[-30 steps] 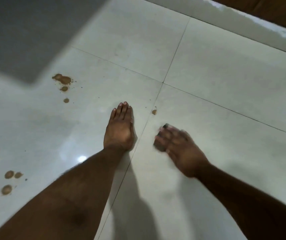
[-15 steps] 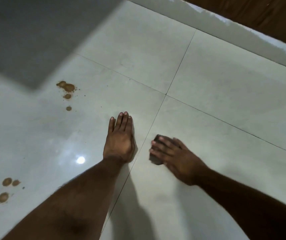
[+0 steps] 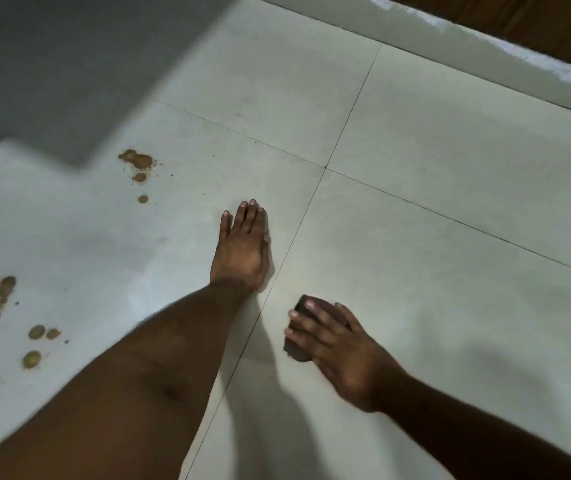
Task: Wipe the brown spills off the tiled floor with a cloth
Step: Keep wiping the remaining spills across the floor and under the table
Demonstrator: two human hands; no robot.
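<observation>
Item, pale glossy tiled floor point(image 3: 450, 202): my right hand point(image 3: 341, 355) lies with straight fingers spread, pressing a small dark folded cloth point(image 3: 298, 341) flat; my left hand point(image 3: 242, 251), palm down and fingers straight, holds nothing. Item, brown spills: one cluster point(image 3: 137, 164) ahead-left and another point(image 3: 17, 320) far left, both across the grout line from the cloth (nearer the left hand, so I judge a leftward sweep comes next).

A pale tiled floor point(image 3: 433, 237) is shown, divided by thin grout lines. Brown spills point(image 3: 137, 160) are located left of the grout crossing point(image 3: 325, 168); further brown spots point(image 3: 34, 344) are located lower left of it, well apart.
</observation>
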